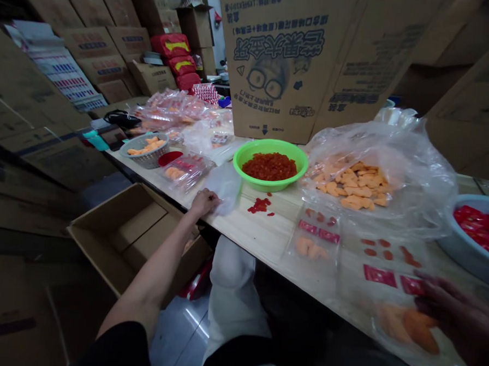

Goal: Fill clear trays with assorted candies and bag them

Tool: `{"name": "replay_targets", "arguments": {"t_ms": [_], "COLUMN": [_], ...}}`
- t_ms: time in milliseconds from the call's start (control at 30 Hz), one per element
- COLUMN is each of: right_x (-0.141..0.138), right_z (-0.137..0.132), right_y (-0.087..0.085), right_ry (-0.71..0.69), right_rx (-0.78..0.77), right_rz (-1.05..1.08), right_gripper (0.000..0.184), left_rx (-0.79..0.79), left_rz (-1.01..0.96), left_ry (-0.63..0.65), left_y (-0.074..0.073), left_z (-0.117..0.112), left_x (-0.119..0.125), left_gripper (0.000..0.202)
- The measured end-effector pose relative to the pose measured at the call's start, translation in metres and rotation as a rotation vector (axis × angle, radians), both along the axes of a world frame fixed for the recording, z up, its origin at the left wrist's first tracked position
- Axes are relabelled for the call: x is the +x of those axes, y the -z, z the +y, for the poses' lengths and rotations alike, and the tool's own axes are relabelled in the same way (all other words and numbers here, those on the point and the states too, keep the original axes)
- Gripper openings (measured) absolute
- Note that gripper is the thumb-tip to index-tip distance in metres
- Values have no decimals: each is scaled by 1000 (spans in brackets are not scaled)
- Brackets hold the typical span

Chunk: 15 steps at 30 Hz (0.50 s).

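My left hand [204, 201] reaches to the table's front edge, fingers pinching the near edge of a flat clear plastic bag [225, 186]. At the far right my right hand [453, 308], dark and partly cut off, has its fingers closed at the side of a filled clear packet [390, 297]. This packet shows red-orange pieces at the top, two red sachets in the middle and larger orange pieces below. A similar filled packet [316, 236] lies to its left. Between the hands stand a green bowl [245, 175] of small red pieces and several loose red pieces [260, 205].
A large plastic bag [426, 160] of orange pieces and a blue-grey basin [449, 237] of red sachets stand right. A tall carton [273, 108] rises behind the bowl. Left are a grey basket [147, 157], filled packets [183, 171] and an open carton [103, 225] below the table.
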State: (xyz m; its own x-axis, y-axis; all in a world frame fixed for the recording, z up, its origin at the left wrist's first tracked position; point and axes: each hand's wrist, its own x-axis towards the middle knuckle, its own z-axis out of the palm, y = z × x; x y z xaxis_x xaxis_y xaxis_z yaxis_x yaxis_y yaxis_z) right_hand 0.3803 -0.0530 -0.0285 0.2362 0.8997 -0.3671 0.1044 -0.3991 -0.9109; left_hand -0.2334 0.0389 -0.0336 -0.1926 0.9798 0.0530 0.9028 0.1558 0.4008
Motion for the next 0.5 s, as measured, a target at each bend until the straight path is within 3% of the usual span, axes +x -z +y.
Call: {"name": "replay_targets", "arguments": {"t_ms": [100,167,333,500], "right_x": [-60,-95,-166,-231], "right_z": [11,14,24,35], "right_y": [-27,-36,-33,-29], "right_ry": [10,-85,-323,-584], "right_rx": [-61,-90,-95,-100], "right_rz": [100,176,312,428], "right_gripper": [41,48,40,32], "left_rx": [53,75,112,252], "left_rz": [-23,-38,-72,-22], "left_ry": [11,52,138,16], "left_y": [12,13,10,13], "left_z": [3,-2,-20,-31], "left_x": [3,0,-17,-7], "left_gripper": [27,24,19,23]}}
